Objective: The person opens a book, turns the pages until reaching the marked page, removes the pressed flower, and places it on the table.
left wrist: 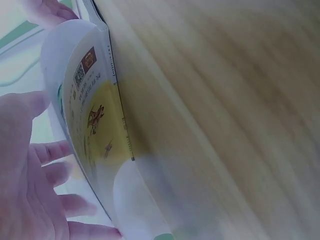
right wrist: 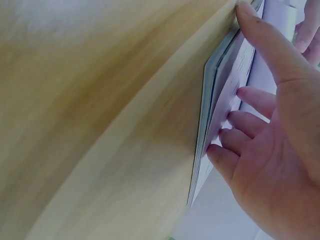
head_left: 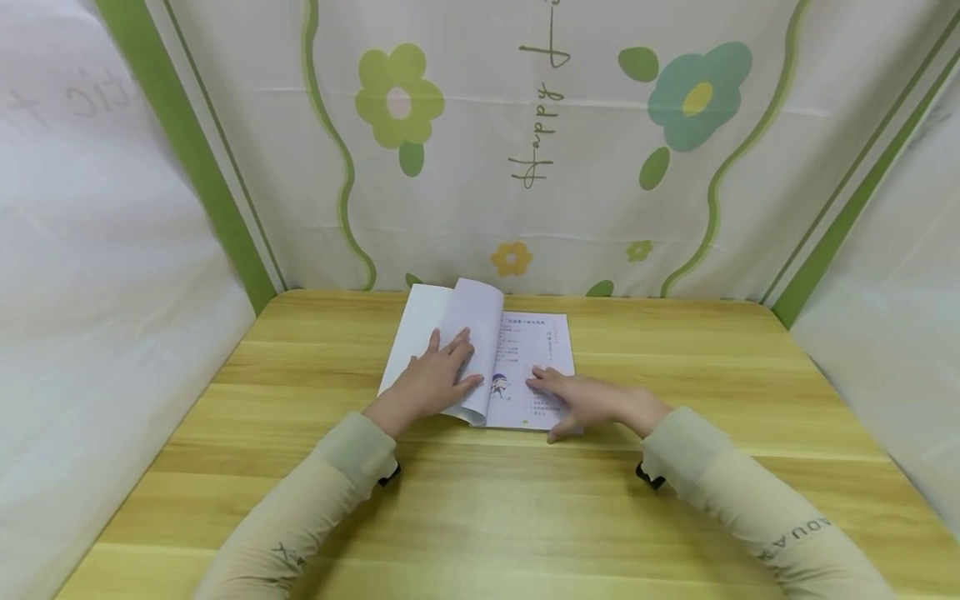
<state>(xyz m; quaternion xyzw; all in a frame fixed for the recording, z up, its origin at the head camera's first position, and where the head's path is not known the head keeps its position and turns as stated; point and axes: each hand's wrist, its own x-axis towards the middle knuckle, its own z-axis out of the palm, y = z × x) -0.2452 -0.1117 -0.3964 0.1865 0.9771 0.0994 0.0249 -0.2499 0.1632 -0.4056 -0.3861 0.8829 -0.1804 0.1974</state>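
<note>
A thin paperback book lies spread on the table, its right page printed with text and a small cartoon figure. My left hand rests with spread fingers on the lifted, curved left leaf; a whiter sheet lies further left beneath it. In the left wrist view the cover shows a yellow picture and a square code, with my fingers on the other side. My right hand touches the right page with its fingertips, thumb out near the book's lower edge.
The wooden table stretches around the book. Behind it hangs a white cloth printed with flowers, and pale cloth walls stand on both sides. Dark straps show under the sleeves.
</note>
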